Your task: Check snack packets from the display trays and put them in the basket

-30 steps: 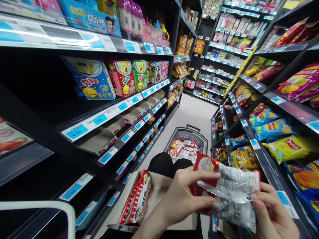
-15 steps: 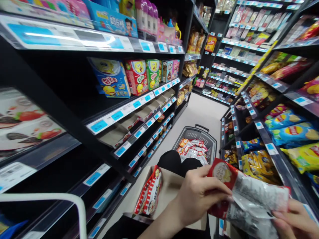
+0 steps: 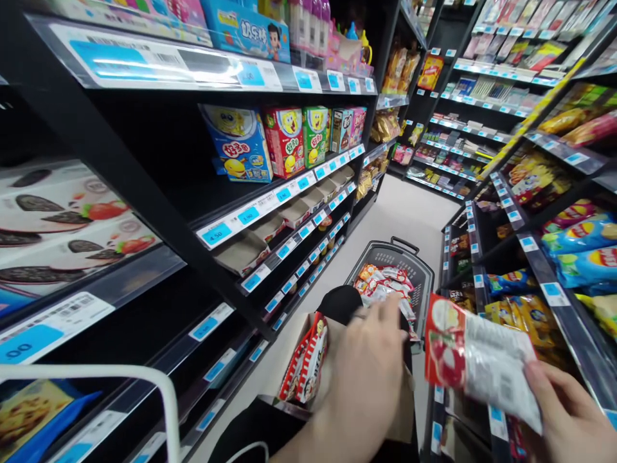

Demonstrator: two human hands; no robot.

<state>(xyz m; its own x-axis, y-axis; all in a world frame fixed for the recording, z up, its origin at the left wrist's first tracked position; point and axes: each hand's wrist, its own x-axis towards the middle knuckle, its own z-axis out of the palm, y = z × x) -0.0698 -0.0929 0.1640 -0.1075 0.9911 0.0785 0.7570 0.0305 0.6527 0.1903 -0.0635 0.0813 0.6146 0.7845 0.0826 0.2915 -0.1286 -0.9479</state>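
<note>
My right hand (image 3: 571,411) pinches the lower right corner of a red and white snack packet (image 3: 482,354), which is printed red at its left end and whitish with small print elsewhere. Apart from it, my left hand (image 3: 373,360) is blurred above an open cardboard box (image 3: 337,329) on my lap. Its fingers stretch forward and nothing shows in them. Red-and-white striped packets (image 3: 308,366) stand upright at the left end of that box, the rest of which my left hand and forearm partly cover. Beyond my knees, a grey shopping basket (image 3: 425,273) holds several snack packets (image 3: 376,283).
Shelves with blue price labels (image 3: 216,233) run along my left, carrying cartoon snack boxes (image 3: 284,141). Chip bags (image 3: 590,263) fill the shelves on my right. A white curved rail (image 3: 166,399) is at lower left. The aisle floor (image 3: 407,209) continues past the basket.
My left hand has let go of the snack packet and moved left over the box. My right hand alone keeps the packet. The view has shifted slightly left.
</note>
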